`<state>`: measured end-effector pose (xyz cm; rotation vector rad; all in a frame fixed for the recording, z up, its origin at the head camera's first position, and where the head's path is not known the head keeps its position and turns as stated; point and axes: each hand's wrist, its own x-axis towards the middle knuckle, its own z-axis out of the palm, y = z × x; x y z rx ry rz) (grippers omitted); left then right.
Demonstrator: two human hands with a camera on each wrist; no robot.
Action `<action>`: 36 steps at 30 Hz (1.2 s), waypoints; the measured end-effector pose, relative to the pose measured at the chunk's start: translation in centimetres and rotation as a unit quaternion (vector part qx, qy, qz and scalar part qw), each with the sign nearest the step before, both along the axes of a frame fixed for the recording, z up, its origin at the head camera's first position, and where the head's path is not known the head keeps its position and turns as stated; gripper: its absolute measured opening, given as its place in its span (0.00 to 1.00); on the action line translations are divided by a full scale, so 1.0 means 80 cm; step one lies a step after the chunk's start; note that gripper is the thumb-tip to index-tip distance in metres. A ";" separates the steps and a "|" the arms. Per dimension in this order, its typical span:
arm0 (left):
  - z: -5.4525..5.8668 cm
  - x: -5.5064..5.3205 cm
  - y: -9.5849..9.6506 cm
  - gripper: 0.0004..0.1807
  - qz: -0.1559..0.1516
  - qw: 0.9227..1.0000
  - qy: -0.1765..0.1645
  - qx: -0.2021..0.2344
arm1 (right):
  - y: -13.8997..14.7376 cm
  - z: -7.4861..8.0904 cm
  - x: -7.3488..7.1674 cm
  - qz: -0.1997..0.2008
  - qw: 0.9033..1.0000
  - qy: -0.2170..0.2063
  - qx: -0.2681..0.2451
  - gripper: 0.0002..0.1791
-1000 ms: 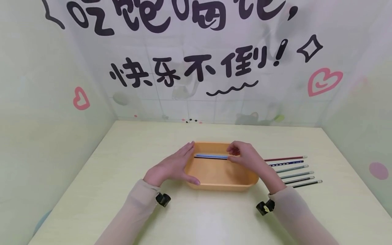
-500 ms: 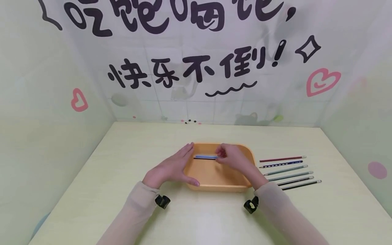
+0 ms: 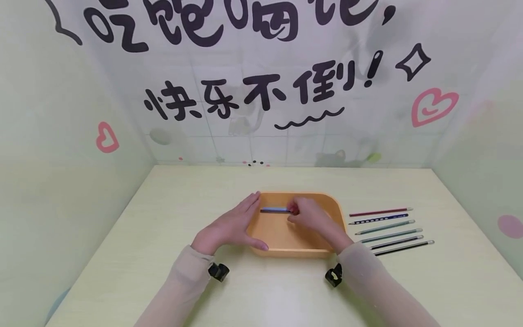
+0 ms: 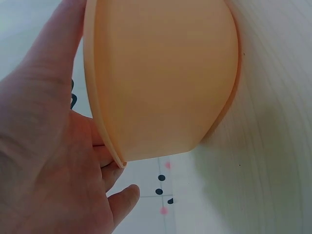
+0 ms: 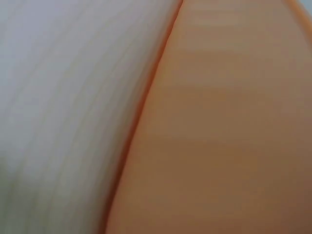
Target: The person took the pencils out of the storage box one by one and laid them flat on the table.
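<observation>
My left hand (image 3: pixel 229 227) rests along the left rim of an orange tray (image 3: pixel 282 253), its thumb over the near edge. In the left wrist view, its fingers (image 4: pixel 113 175) reach past the tray's outer wall (image 4: pixel 161 83). Inside the tray, near the far wall, a light blue pencil (image 3: pixel 275 209) lies side by side with a dark pencil (image 3: pixel 269 212). My right hand (image 3: pixel 312 220) reaches in, curled fingers and thumb at these pencils; it hides their right ends, and whether it grips them cannot be made out. The right wrist view shows only tray wall (image 5: pixel 209 146) and tabletop.
Right of the tray several pencils lie roughly parallel on the table (image 3: pixel 184 204), among them a red one (image 3: pixel 380 212), a dotted blue one (image 3: pixel 377 219), green ones and a dark one (image 3: pixel 404 248). Pale printed walls (image 3: pixel 245 150) enclose the table.
My right hand has moved left over the pencils inside the tray, and its thumb now stands lower, farther from the fingertips. My left hand has stayed on the rim.
</observation>
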<state>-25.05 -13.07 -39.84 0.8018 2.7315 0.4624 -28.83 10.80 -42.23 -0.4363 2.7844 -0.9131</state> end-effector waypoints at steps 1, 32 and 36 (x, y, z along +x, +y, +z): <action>0.000 0.000 0.000 0.71 0.000 1.000 0.001 0.000 | 0.000 0.000 0.000 0.003 1.000 0.008 0.008 0.11; 0.003 0.003 -0.001 0.72 -0.001 1.000 -0.003 -0.011 | -0.005 0.006 0.015 0.092 0.994 -0.040 0.050 0.09; 0.002 0.003 -0.002 0.72 0.000 1.000 -0.002 -0.012 | -0.003 0.009 0.017 0.104 0.993 -0.040 0.047 0.08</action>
